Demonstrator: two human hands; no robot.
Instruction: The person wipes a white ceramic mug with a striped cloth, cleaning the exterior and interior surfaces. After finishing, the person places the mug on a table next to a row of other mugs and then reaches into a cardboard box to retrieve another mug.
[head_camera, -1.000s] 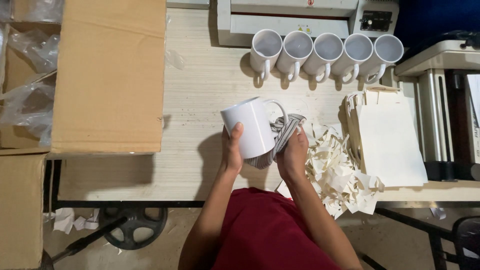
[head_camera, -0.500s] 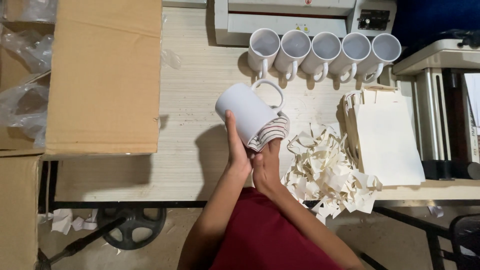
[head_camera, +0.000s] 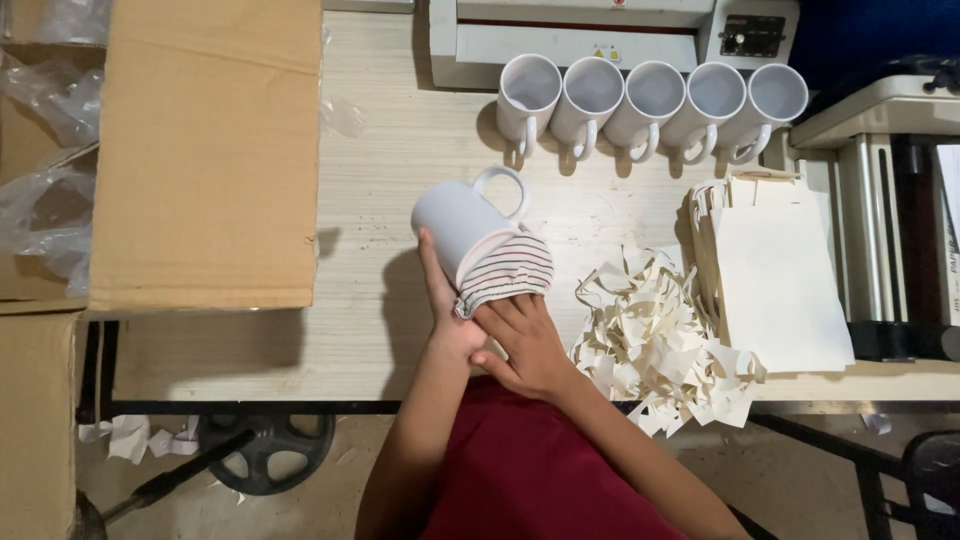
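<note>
White ceramic mug: plain, glossy, 1 loop handle pointing far, body tipped on its side with the mouth facing near-right. A striped cloth, white with thin dark and red lines, is stuffed into the mouth and bulges out over the rim.

Surface: pale wood-grain desk, dark metal frame under the near edge. Far edge: a row of 5 white mugs, mouths up, handles toward near, touching side by side, just in front of a grey machine. Left: big cardboard box with open flap, clear plastic bags inside further left. Right: pile of cream paper shreds, then a stack of cream paper bags with handles, then another grey machine at the far right. Below the desk: concrete floor with paper scraps and a black wheel.

Left hand grips the mug from its near-left side, fingers along the wall, closed on it. Right hand sits just near-right of the mug mouth, fingers pushed into the cloth, clamped on it. Mug is held just above the desk centre, between box and shreds.
</note>
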